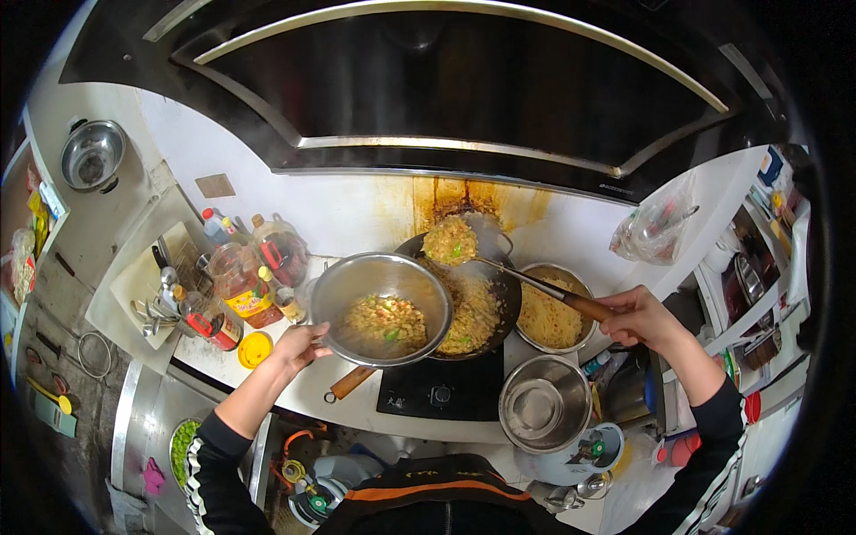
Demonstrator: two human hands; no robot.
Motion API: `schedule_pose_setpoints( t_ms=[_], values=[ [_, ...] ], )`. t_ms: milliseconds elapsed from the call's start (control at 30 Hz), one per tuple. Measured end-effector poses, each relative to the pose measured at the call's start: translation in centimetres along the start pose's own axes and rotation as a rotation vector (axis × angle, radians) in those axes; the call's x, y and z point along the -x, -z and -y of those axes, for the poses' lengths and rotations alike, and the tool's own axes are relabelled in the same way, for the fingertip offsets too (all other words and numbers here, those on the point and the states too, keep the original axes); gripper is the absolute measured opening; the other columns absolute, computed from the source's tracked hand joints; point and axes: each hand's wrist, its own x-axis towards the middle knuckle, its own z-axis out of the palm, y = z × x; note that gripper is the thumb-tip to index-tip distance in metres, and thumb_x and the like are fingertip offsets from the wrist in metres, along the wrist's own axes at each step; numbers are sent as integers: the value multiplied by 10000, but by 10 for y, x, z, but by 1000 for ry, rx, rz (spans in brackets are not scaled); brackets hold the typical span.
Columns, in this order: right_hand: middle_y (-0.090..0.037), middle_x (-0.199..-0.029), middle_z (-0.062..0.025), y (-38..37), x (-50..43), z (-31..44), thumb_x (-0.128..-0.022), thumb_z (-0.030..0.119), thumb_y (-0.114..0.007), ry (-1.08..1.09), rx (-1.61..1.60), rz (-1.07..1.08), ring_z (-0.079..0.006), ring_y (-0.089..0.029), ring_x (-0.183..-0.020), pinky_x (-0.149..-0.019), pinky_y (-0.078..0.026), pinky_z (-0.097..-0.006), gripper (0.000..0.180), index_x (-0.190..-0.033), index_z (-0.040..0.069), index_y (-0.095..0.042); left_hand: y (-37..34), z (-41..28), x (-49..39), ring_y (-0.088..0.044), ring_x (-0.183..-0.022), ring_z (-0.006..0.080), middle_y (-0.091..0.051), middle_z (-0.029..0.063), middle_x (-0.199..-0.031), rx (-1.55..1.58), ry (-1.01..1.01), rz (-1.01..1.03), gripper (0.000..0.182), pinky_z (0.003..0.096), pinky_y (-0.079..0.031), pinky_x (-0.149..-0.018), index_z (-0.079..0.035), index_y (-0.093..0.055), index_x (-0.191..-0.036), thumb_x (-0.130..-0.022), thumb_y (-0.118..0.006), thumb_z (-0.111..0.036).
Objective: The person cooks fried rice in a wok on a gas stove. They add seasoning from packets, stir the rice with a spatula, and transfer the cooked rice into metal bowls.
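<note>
My left hand (299, 346) grips the rim of a stainless steel bowl (328, 304), which holds a portion of chopped, cooked food with green bits (386, 324). In my right hand (638, 317) is the wooden handle of a ladle (535, 284). Its heaped scoop of the same food (452, 242) is raised over the back of a dark wok (511, 311). More fried food (471, 321) lies inside the wok, on the gas hob (441, 388). The bowl covers the wok's left side, and a wooden handle (352, 382) sticks out below the bowl.
Sauce bottles (284, 247) and an open jar (234, 274) crowd the counter's left. Right of the wok stands a bowl of noodle-like food (552, 317). An empty metal bowl (545, 401) sits nearer me, above a gas cylinder (568, 461). A range hood (455, 157) overhangs the wok.
</note>
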Motion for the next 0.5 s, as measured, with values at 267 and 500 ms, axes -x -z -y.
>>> schedule_pose_setpoints(
  t_ms=[267, 500],
  values=[
    [-634, -792, -58, -34, 30, -10, -735, -71, -658, 107, 186, -3, -28, -469, -536, -444, -370, -203, 450, -1176, -34, -574, -35, 2, -22, -602, -914, 223, -572, 111, -1038, 109, -21, 127, 266, 378, -551, -785, 17, -501, -1127, -881, -558, -67],
    [-621, -771, -83, -21, 23, -22, -732, -99, -628, 56, 68, -30, -56, -453, -516, -421, -342, -205, 475, -1197, -60, -541, -35, -4, -9, -603, -832, 199, -589, 88, -923, 124, -5, 69, 162, 348, -544, -768, -9, -547, -1021, -887, -555, -100]
  ],
)
